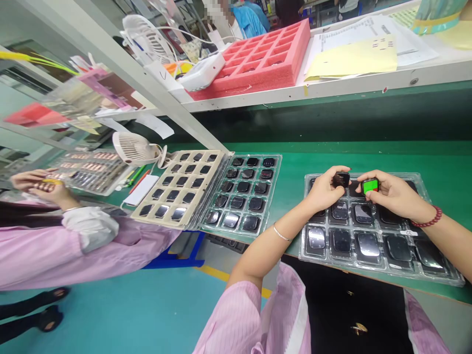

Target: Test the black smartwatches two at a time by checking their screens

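My left hand (pixel 327 188) grips a dark, square watch body (pixel 341 180) with its screen off, just above the clear plastic tray (pixel 302 246). Close beside it, my right hand (pixel 391 193) is closed on a smartwatch body (pixel 370 187) whose screen glows green with a little red at the lower right. Under both hands, the tray's pockets hold several dark square watch bodies, such as one in the front row (pixel 368 246). A small white label (pixel 408 232) sticks to the tray. My hands and forearms hide some of the pockets.
Left of me stand another clear tray (pixel 273 196) of dark square pieces and a beige tray (pixel 217 172). A small fan (pixel 134 147) stands behind them. A co-worker's hands (pixel 47 187) work at the far left. Above, a shelf (pixel 413 81) carries a red foam tray (pixel 302 49) and papers.
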`<state>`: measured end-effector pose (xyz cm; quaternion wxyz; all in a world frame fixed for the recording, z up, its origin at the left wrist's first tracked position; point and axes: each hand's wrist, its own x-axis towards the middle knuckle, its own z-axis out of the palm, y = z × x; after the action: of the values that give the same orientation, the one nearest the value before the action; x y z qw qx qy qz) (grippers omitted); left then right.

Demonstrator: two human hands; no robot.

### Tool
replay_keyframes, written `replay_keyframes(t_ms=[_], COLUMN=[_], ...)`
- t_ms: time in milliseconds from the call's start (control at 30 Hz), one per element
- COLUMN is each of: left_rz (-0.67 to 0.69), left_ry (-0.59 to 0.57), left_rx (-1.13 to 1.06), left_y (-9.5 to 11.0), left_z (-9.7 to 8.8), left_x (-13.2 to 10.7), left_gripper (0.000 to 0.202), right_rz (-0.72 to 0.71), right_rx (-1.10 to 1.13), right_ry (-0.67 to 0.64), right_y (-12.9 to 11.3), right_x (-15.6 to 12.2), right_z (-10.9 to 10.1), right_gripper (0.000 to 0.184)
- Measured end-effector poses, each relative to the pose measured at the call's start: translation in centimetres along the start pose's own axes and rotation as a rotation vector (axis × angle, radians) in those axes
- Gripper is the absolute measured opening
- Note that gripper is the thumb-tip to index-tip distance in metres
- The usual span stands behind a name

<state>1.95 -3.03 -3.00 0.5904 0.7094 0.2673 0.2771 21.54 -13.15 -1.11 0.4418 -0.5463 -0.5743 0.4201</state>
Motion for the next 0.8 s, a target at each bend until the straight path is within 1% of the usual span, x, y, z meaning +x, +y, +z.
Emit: replay_keyframes(t_ms=[133,267,333,400,467,600,800], left_rz=[-0.012,-0.009,0.016,0.031,0.028,0.017,0.02], left_ry=[0.005,0.008,0.01,0.011,0.01,0.005,-0.012], left_rx=[-0.016,-0.02,-0.042,-0.07,-0.079,-0.03,0.02], left_y=[0.06,0.02,-0.03,-0.06,-0.01,0.19,-0.03], left_z=[0.02,0.03,0.04,0.05,0.05,0.0,-0.1], left_x=[-0.01,0.04,0.09,0.15,0.18,0.06,-0.06], left_gripper=[0.058,0.055,0.047,0.039,0.035,0.045,0.051], right_rz=[0.044,0.037,0.033,0.034,0.036,0.02,0.038], right_rx=[0.013,0.012,0.01,0.001,0.002,0.033,0.009], right_ry=[-0.01,-0.014,-0.005,0.004,0.002,-0.005,0.008], right_y=[0.12,0.0,-0.11,-0.16,-0.12,0.05,0.07], right_x=[-0.04,0.01,0.02,0.02,0.02,0.05,0.12], right_z=[-0.06,-0.09,-0.09,-0.09,-0.08,-0.07,-0.02], right_gripper=[0.038,0.044,0.041,0.035,0.033,0.045,0.037])
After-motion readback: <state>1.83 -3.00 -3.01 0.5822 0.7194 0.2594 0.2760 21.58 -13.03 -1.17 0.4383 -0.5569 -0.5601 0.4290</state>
